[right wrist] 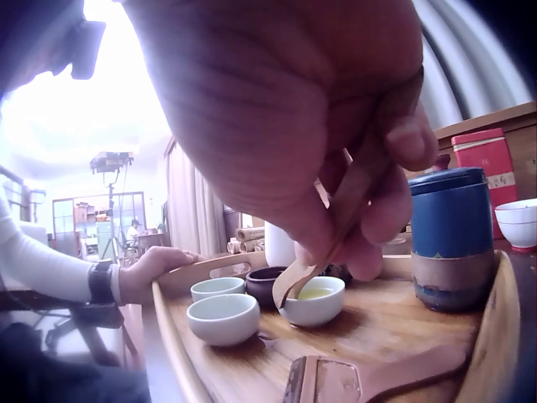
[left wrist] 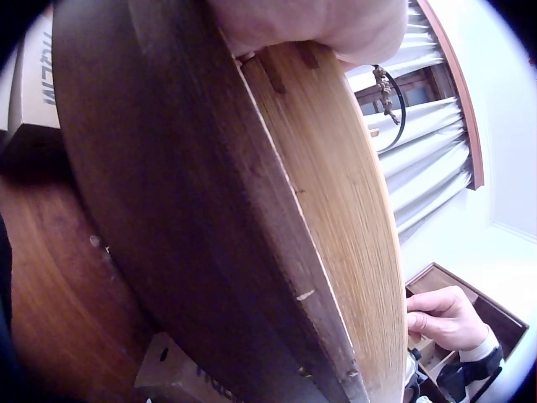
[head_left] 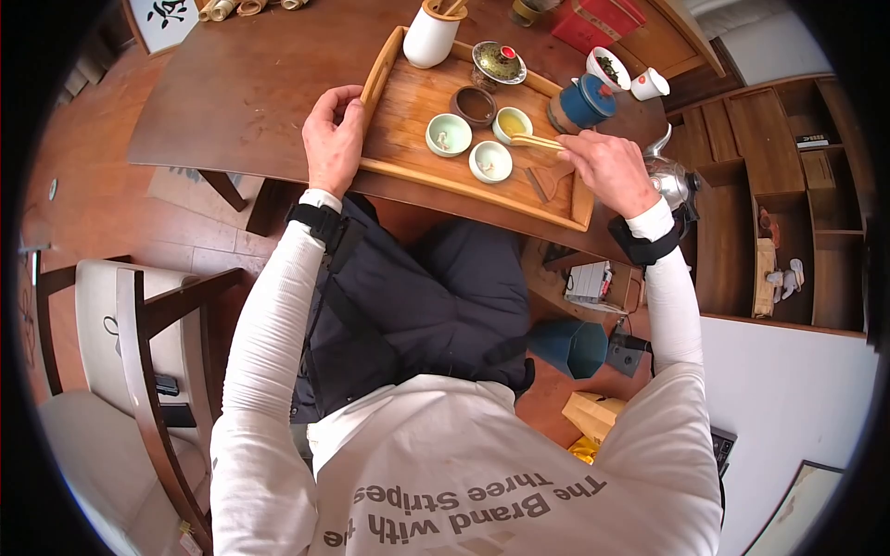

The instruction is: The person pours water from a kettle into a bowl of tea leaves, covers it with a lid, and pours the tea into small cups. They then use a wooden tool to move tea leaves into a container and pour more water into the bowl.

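Observation:
My right hand (head_left: 607,170) pinches wooden tea tongs (head_left: 535,141). In the right wrist view, the tips of the tongs sit at the rim of a small pale cup (right wrist: 313,303) of yellow tea. Two more pale green cups, one at the left (head_left: 449,135) and one in front (head_left: 489,162), stand on the wooden tray (head_left: 399,153), beside a dark brown cup (head_left: 474,107). My left hand (head_left: 334,139) grips the tray's left side; its fingertips are partly hidden. Near my right hand, a flat brown wooden tool (head_left: 550,182) lies on the tray.
A white jar (head_left: 430,37) with utensils, a lidded patterned bowl (head_left: 498,63) and a blue canister (head_left: 586,102) stand around the tray's back. Beyond are a bowl of tea leaves (head_left: 608,69) and a white cup (head_left: 650,84). A metal kettle (head_left: 669,181) stands at the right.

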A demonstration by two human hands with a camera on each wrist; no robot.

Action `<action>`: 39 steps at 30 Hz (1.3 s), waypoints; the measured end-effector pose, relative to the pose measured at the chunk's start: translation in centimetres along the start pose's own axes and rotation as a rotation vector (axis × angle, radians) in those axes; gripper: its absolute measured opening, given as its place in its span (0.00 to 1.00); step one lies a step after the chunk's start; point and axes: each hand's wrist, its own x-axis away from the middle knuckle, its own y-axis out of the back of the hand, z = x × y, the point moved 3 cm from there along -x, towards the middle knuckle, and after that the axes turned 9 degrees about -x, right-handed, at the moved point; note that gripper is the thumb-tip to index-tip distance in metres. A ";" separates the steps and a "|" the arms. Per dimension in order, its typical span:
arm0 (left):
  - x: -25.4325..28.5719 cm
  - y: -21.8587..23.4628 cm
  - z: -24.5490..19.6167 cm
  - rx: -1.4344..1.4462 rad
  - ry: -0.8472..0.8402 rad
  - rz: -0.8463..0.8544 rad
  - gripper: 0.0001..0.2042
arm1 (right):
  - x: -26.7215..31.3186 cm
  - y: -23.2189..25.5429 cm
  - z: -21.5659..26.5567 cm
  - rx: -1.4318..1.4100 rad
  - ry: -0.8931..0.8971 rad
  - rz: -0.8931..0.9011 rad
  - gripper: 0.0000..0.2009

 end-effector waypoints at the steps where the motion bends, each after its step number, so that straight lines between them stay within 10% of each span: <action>1: 0.0 0.0 0.0 0.000 0.000 0.000 0.11 | 0.0 -0.3 0.0 0.000 0.006 -0.002 0.07; 39: 0.0 0.0 0.0 0.011 -0.025 0.027 0.10 | 6.5 -1.7 1.0 -0.216 -0.066 -0.006 0.05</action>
